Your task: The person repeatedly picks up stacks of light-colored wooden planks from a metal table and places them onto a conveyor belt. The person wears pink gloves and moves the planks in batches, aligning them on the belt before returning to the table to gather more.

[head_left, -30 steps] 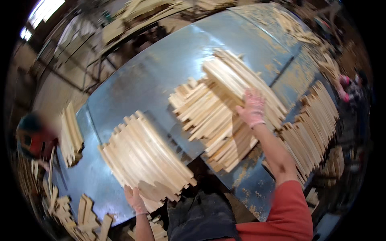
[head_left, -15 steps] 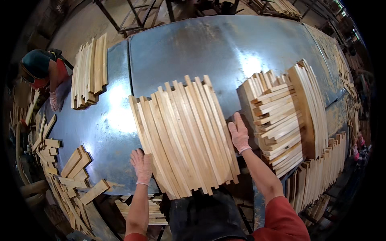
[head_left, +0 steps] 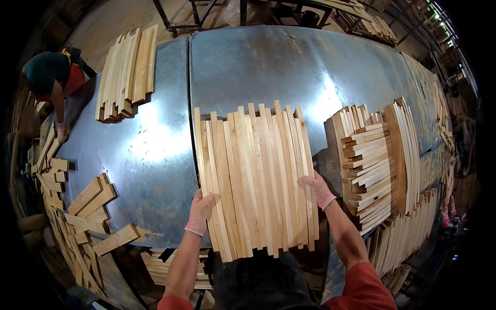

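A row of pale wooden strips [head_left: 258,181] lies side by side before me, their ends uneven at top and bottom. My left hand [head_left: 198,214], in a light knitted glove, grips its left edge with the thumb over the top. On the opposite edge my gloved right hand [head_left: 320,191] clasps the outermost strips. The fingers of both hands are partly hidden behind the wood. Close to my right hand stands a stack of wooden strips [head_left: 369,170], with more strips [head_left: 405,155] lined up against it.
The metal-topped table [head_left: 243,62] has a seam left of centre. Another wood bundle [head_left: 127,72] lies at the far left; short loose boards [head_left: 98,199] are scattered below it. A co-worker [head_left: 57,77] bends over the left end. More strips [head_left: 408,232] stand at lower right.
My hands have gone from lying open along the sides to gripping the row at both edges. The row now sits straighter and farther right in view. The co-worker's arm has shifted.
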Demonstrator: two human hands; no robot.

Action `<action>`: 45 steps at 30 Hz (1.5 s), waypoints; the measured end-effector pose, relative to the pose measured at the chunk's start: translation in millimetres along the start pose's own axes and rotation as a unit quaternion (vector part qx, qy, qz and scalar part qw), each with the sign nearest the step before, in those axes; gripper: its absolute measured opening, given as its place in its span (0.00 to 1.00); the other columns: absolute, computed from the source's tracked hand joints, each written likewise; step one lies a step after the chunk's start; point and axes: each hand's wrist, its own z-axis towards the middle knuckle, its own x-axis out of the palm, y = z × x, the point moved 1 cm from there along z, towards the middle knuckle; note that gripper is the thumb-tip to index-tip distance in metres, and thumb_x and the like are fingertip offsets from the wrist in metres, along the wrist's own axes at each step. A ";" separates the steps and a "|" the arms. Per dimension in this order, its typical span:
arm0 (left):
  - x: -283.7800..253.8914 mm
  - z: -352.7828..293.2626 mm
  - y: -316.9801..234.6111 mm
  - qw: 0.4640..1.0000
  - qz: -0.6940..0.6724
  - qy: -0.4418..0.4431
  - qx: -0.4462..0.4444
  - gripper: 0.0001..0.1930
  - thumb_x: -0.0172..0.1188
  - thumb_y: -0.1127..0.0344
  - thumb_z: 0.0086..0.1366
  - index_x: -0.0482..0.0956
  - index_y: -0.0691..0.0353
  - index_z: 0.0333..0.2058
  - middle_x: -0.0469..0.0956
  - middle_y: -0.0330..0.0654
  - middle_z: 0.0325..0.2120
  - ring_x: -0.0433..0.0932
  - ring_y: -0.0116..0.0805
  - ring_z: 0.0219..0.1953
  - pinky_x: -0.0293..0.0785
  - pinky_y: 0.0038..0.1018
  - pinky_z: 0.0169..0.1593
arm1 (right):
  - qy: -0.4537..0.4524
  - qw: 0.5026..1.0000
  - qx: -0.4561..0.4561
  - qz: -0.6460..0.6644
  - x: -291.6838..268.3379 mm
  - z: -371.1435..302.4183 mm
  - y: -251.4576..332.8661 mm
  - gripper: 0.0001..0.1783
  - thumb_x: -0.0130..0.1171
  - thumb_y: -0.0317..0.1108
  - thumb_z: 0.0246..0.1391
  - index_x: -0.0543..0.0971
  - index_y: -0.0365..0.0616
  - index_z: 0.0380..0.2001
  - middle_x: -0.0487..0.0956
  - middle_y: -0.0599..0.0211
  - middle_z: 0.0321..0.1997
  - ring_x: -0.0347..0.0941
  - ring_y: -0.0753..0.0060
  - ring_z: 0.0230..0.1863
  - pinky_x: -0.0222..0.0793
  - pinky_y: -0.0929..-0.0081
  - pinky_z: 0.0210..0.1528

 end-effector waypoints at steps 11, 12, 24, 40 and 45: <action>-12.7 -113.4 55.4 0.996 -0.079 0.037 0.028 0.38 0.77 0.64 0.60 0.71 0.68 0.66 0.81 0.48 0.55 0.82 0.41 0.52 0.82 0.41 0.57 | 0.108 0.991 0.050 0.066 -19.7 -79.9 -27.3 0.42 0.75 0.36 0.53 0.73 0.31 0.68 0.83 0.55 0.60 0.83 0.59 0.56 0.82 0.59 0.60; -14.9 -129.5 64.2 0.994 -0.082 0.039 0.055 0.38 0.77 0.64 0.60 0.72 0.68 0.66 0.81 0.48 0.55 0.82 0.41 0.52 0.82 0.41 0.57 | 0.126 0.991 0.036 0.040 -14.2 -91.5 -23.6 0.42 0.75 0.37 0.53 0.73 0.31 0.68 0.83 0.55 0.60 0.83 0.59 0.56 0.82 0.59 0.59; -1.8 -416.9 100.2 0.951 -0.130 -0.142 0.243 0.38 0.73 0.62 0.60 0.72 0.66 0.68 0.82 0.46 0.56 0.82 0.38 0.56 0.80 0.37 0.60 | 0.325 0.936 -0.018 -0.134 81.5 -150.3 4.3 0.23 0.75 0.40 0.49 0.82 0.35 0.44 0.82 0.67 0.35 0.80 0.71 0.36 0.79 0.66 0.40; -108.6 -796.7 376.1 0.776 -0.294 -0.397 0.394 0.35 0.75 0.53 0.60 0.77 0.64 0.63 0.81 0.41 0.50 0.80 0.31 0.51 0.80 0.31 0.55 | 0.624 0.709 0.113 -0.309 342.4 -447.2 -228.6 0.40 0.73 0.44 0.48 0.78 0.28 0.60 0.86 0.51 0.48 0.86 0.55 0.44 0.86 0.58 0.45; -162.0 -929.0 474.8 0.728 -0.333 -0.442 0.404 0.40 0.76 0.50 0.60 0.74 0.67 0.65 0.82 0.46 0.54 0.82 0.36 0.56 0.80 0.35 0.60 | 0.617 0.680 0.182 -0.351 367.8 -608.0 -351.6 0.28 0.71 0.40 0.50 0.82 0.32 0.50 0.86 0.53 0.45 0.86 0.55 0.43 0.86 0.57 0.47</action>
